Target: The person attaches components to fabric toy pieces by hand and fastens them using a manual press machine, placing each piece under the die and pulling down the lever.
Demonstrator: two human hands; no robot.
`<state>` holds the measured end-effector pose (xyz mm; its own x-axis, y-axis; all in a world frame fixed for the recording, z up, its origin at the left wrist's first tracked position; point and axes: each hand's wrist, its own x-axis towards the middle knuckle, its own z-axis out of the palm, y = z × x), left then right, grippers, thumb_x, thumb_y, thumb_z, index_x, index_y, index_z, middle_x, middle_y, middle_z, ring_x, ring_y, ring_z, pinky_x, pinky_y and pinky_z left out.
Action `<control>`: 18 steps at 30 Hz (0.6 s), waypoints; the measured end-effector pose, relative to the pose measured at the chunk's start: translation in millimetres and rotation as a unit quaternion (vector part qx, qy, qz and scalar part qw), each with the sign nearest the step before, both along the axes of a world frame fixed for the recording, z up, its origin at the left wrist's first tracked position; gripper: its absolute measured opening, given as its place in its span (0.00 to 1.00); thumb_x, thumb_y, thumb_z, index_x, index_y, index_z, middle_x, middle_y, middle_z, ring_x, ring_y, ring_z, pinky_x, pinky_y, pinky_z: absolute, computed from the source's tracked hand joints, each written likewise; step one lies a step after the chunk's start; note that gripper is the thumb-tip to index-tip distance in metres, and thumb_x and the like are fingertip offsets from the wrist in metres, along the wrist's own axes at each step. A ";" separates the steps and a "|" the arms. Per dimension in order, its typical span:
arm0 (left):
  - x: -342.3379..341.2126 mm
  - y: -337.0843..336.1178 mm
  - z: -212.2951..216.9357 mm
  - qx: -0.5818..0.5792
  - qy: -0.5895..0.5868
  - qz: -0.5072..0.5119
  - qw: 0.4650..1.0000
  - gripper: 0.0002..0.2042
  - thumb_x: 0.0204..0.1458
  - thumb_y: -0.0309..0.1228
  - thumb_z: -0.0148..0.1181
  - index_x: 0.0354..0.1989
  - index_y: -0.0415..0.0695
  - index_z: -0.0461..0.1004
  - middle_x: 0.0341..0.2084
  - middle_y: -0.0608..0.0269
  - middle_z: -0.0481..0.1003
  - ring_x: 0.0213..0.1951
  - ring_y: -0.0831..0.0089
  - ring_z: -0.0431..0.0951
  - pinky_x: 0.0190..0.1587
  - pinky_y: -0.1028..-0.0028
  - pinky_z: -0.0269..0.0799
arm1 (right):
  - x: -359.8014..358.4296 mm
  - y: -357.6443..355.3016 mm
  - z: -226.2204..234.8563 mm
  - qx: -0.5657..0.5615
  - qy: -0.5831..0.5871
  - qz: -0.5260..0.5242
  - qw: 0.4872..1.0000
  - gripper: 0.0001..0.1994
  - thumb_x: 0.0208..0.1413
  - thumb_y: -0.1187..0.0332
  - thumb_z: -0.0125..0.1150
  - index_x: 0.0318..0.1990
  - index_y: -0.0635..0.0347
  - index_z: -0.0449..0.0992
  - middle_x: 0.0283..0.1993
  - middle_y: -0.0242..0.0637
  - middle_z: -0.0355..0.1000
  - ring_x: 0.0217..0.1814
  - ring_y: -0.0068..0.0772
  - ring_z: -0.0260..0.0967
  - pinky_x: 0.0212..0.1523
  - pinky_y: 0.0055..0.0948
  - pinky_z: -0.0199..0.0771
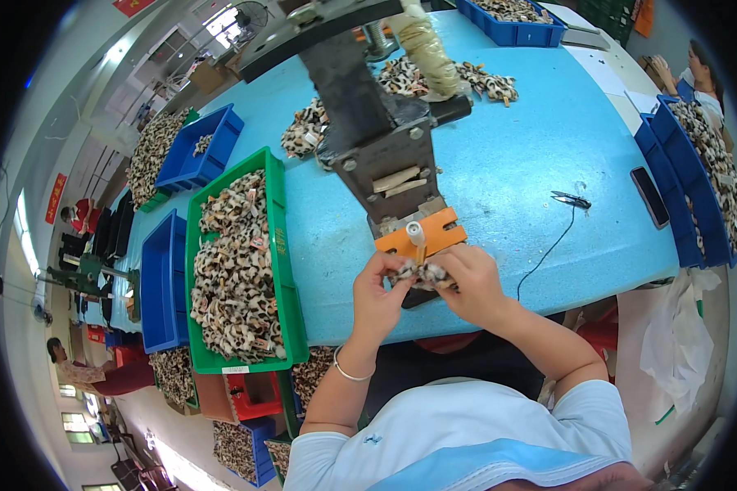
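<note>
A smooth blue plastic crate (164,282) lies beside a ribbed green crate (280,245) heaped with fuzzy, black-brown-and-cream spotted pieces (236,270). The left hand (377,296), fingers curled, pinches one end of a soft spotted plush piece (422,276), held at the near edge of the glossy pale-blue counter (540,155), just below the orange plate (443,231) of an angular, bolted dark metal machine (389,155). The right hand (472,284), fingers bent inward, grips the other end. Farther right lie slim dark snips (571,200) on a thin cord, a flat rounded-corner phone (649,197) and stacked blue bins (686,178).
</note>
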<state>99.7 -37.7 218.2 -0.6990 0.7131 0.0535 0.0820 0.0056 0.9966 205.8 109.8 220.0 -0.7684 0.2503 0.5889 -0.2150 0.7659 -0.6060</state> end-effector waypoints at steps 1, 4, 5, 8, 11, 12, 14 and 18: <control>4.9 1.6 -2.9 0.038 0.014 0.035 0.999 0.10 0.46 0.15 0.60 0.30 0.42 0.67 0.33 0.65 0.74 0.37 0.78 0.72 0.44 0.78 0.68 | -2.5 -3.3 -1.0 -0.003 0.017 -0.012 1.000 0.14 0.38 0.77 0.64 0.36 0.59 0.72 0.28 0.38 0.67 0.30 0.43 0.67 0.30 0.38 0.64; 8.3 1.3 -13.0 0.102 0.016 0.064 0.993 0.12 0.45 0.14 0.60 0.29 0.43 0.64 0.32 0.64 0.73 0.38 0.78 0.70 0.44 0.77 0.67 | -7.5 -4.4 -4.8 -0.009 0.022 -0.022 0.999 0.15 0.36 0.77 0.63 0.37 0.58 0.72 0.29 0.37 0.67 0.31 0.44 0.66 0.31 0.38 0.63; 6.5 1.6 -15.4 0.127 0.003 0.063 0.990 0.13 0.44 0.14 0.60 0.31 0.43 0.63 0.33 0.64 0.72 0.39 0.78 0.70 0.44 0.77 0.67 | -8.8 -2.9 -6.5 -0.014 0.010 -0.014 1.000 0.15 0.36 0.77 0.63 0.36 0.58 0.72 0.29 0.37 0.67 0.31 0.43 0.66 0.31 0.37 0.63; -5.2 1.9 -7.1 0.073 -0.103 -0.022 0.992 0.15 0.45 0.16 0.61 0.36 0.44 0.63 0.36 0.65 0.70 0.40 0.78 0.70 0.44 0.78 0.67 | -12.5 -0.8 -12.5 -0.012 0.018 -0.001 1.000 0.15 0.35 0.76 0.67 0.35 0.60 0.73 0.28 0.40 0.67 0.30 0.46 0.66 0.30 0.38 0.64; -16.0 11.4 -5.5 0.101 -0.267 -0.063 0.956 0.16 0.47 0.18 0.62 0.40 0.45 0.62 0.37 0.67 0.67 0.41 0.79 0.70 0.45 0.78 0.67 | -20.4 1.5 -14.9 -0.008 0.014 -0.010 1.000 0.15 0.36 0.77 0.63 0.36 0.59 0.72 0.29 0.39 0.68 0.30 0.45 0.67 0.31 0.38 0.64; -17.3 15.5 -10.2 0.124 -0.239 -0.057 0.961 0.14 0.50 0.21 0.60 0.41 0.45 0.63 0.38 0.67 0.67 0.41 0.79 0.69 0.46 0.78 0.67 | -25.7 4.1 -14.1 -0.010 0.011 -0.004 1.000 0.15 0.36 0.77 0.63 0.36 0.59 0.72 0.29 0.39 0.68 0.30 0.45 0.67 0.31 0.38 0.64; -19.9 22.0 -15.6 0.148 -0.233 -0.020 0.961 0.13 0.51 0.21 0.59 0.41 0.45 0.63 0.38 0.67 0.68 0.42 0.79 0.70 0.47 0.78 0.67 | -37.9 11.4 -10.2 -0.063 -0.012 -0.039 0.997 0.12 0.40 0.74 0.64 0.36 0.62 0.72 0.28 0.42 0.70 0.30 0.50 0.69 0.30 0.40 0.66; -34.4 40.6 -21.4 0.179 -0.240 0.052 0.953 0.12 0.54 0.20 0.54 0.46 0.43 0.64 0.41 0.65 0.70 0.44 0.79 0.70 0.47 0.77 0.67 | -64.8 20.9 -4.6 -0.100 -0.126 -0.049 0.986 0.15 0.45 0.68 0.66 0.38 0.66 0.71 0.31 0.46 0.73 0.34 0.54 0.72 0.32 0.40 0.70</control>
